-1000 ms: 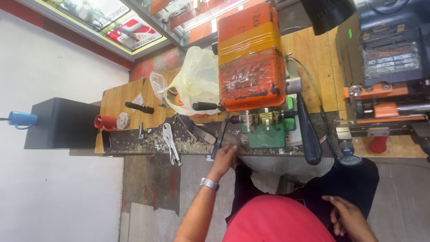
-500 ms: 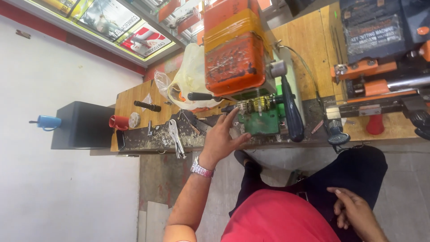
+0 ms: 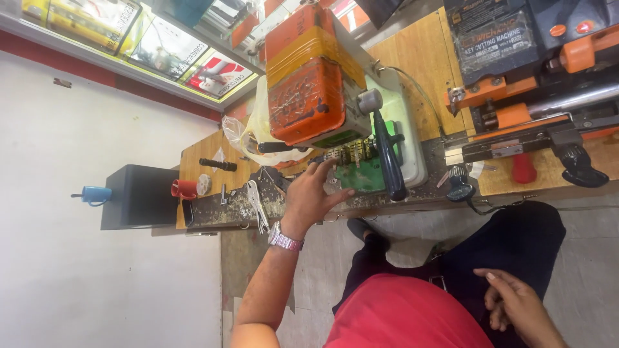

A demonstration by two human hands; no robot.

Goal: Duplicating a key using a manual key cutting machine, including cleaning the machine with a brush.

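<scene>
— Hands first: where are they, measured from the orange key-cutting machine [image 3: 309,90]?

— Left hand [image 3: 314,193] is right at the machine's green base [image 3: 361,174], fingers spread wide, fingertips [image 3: 327,164] at the row of small metal parts on its front. It grips nothing that I can make out. A metal wristwatch [image 3: 284,238] sits on that wrist.

— And the right hand?

— Right hand [image 3: 516,306] is well apart from the machine, resting on the person's dark trouser leg, fingers loosely curled, holding nothing visible.

— What else lies around the machine?

— A black lever handle [image 3: 387,158] hangs just beside the green base, on the side away from the left hand. A pale plastic bag [image 3: 258,129] is bunched against the machine's far side. Beyond the bag, on the wooden table [image 3: 193,161], lie a black rod [image 3: 218,165] and a red cup [image 3: 184,189]; a bunch of keys [image 3: 258,203] hangs at the table's edge near the left wrist. A second, black-and-orange machine [image 3: 516,58] stands past the lever.
</scene>
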